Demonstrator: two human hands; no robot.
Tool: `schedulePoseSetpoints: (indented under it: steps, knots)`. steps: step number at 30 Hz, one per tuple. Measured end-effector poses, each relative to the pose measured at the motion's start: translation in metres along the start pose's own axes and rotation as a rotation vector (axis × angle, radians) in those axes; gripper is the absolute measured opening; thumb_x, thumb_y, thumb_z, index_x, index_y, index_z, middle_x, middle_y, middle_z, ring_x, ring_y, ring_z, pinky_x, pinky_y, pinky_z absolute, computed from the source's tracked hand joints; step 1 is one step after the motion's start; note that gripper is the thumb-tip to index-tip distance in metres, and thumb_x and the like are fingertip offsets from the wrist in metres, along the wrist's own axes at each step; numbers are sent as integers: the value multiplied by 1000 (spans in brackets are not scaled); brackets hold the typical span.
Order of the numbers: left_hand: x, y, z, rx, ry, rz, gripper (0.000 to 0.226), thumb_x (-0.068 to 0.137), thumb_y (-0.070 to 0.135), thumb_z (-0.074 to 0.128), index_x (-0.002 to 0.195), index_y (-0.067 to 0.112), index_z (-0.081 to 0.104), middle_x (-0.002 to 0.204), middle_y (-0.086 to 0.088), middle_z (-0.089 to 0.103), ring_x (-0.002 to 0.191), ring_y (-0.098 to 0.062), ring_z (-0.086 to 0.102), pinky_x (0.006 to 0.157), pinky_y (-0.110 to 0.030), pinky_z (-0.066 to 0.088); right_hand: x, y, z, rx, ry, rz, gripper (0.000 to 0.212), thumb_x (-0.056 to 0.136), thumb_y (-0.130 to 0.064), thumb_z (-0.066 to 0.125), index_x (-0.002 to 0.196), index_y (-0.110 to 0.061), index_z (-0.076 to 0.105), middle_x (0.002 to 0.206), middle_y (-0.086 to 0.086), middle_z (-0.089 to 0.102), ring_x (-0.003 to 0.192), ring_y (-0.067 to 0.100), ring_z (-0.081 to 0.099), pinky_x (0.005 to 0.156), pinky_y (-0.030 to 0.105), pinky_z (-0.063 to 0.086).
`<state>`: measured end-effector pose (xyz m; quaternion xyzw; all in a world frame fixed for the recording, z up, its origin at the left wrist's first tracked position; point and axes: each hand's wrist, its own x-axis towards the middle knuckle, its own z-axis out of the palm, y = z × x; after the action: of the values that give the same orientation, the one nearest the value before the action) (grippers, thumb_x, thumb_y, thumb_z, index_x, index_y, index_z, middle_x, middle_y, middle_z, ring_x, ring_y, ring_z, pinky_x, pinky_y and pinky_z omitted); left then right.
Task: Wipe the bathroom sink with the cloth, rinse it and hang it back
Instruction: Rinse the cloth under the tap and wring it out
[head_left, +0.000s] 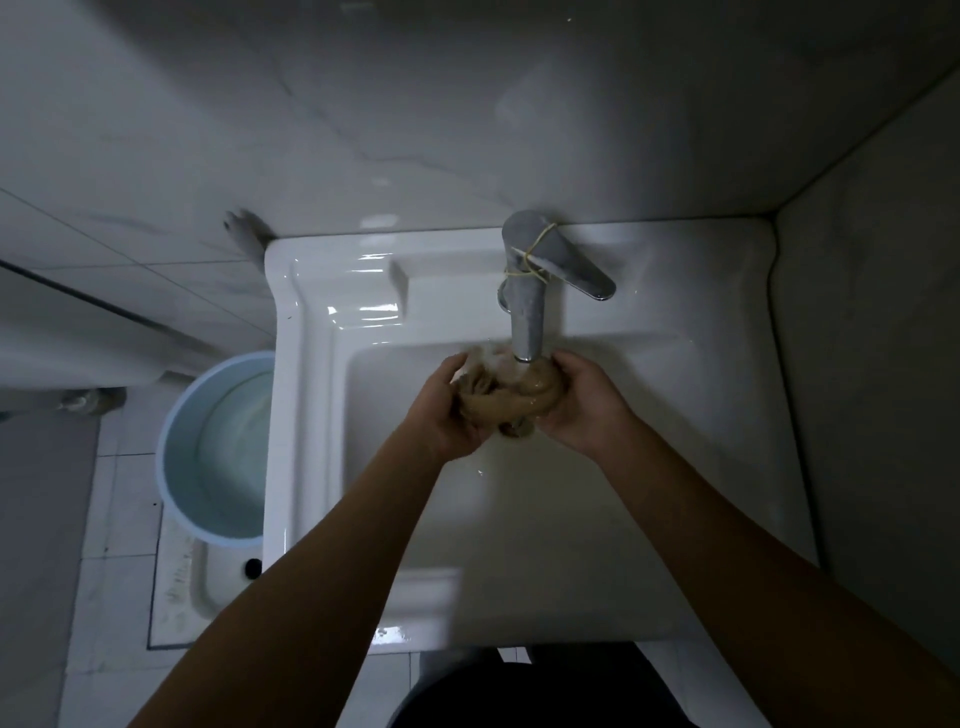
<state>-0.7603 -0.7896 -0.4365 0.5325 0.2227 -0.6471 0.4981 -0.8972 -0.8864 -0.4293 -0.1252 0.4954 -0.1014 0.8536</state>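
Both hands, left hand (448, 411) and right hand (581, 402), clench the bunched tan cloth (506, 391) under the running faucet (524, 306), mid-frame over the sink (519, 509). Probably rinsing: knead, turn folds into the stream, keep low against splashing.

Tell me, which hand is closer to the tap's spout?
The right hand: it holds the cloth just beside the spout, while the left hand grips it farther away.
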Motion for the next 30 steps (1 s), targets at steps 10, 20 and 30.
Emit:
schedulePoseSetpoints:
  steps: [10, 20, 30]
  knots:
    - [10, -10, 8, 208, -65, 114, 51, 92, 30, 60, 132, -2, 56, 120, -23, 67, 93, -31, 71, 71, -40, 62, 16, -6, -18, -609, 323, -317, 17, 90, -25, 65, 81, -17, 76, 87, 6, 77, 83, 23, 71, 75, 35, 55]
    - [19, 9, -1, 317, 211, 263, 35, 99, 33, 56, 115, 5, 70, 111, -19, 74, 98, -33, 73, 85, -48, 62, 19, 4, -26, -459, 46, -169, 19, 85, 8, 60, 93, -9, 63, 80, 6, 69, 72, 21, 67, 58, 28, 55]
    - [11, -7, 17, 310, 27, 65, 16, 96, 30, 62, 105, 18, 67, 106, -11, 70, 94, -25, 68, 73, -38, 60, 9, -2, -13, -425, -2, -133, 28, 91, -10, 49, 87, -16, 76, 82, 6, 72, 81, 22, 65, 74, 34, 53]
